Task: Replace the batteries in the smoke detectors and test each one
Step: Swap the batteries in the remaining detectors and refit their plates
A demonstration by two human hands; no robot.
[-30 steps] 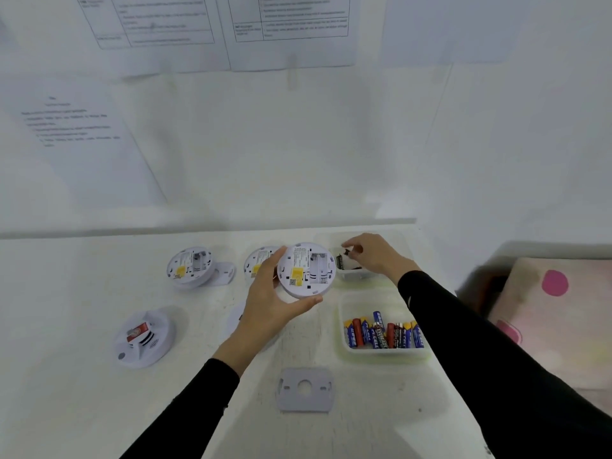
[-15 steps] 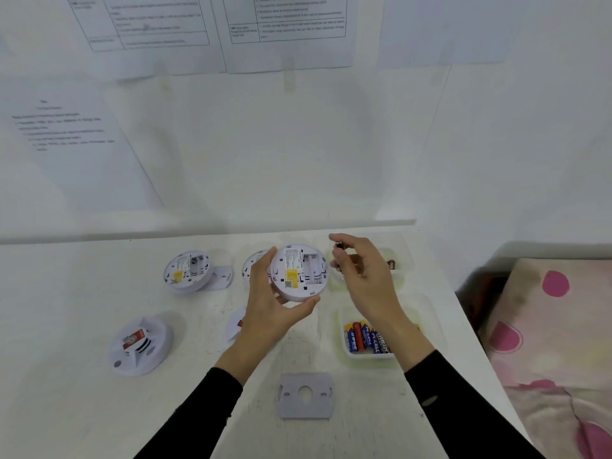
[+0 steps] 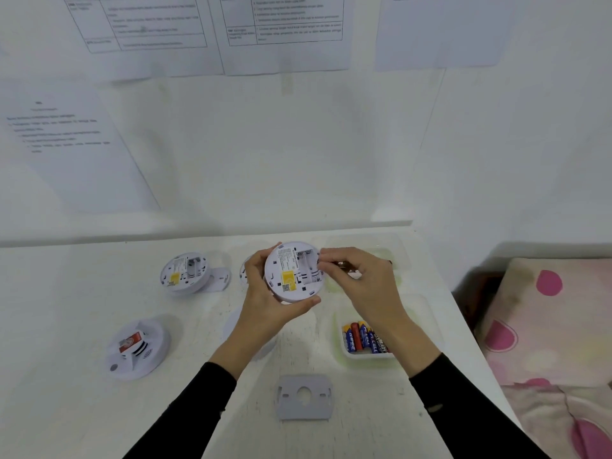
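Detector (image 3: 294, 271), back up, gripped in left hand (image 3: 265, 303) above table (image 3: 82, 409). Right hand (image 3: 361, 279) fingers (image 3: 328, 265) pinched at its battery bay. Batteries (image 3: 364, 339) in tray (image 3: 341, 356).

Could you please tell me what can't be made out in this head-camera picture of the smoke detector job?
- Whatever the right hand pinches beside the held detector: its own fingers hide it.
- The detector behind the left hand on the table: mostly covered.
- The far tray: contents hidden by the right hand.
- The yellow label and wall sheets: print too small and blurred.
- The battery tray: partly behind the right wrist.
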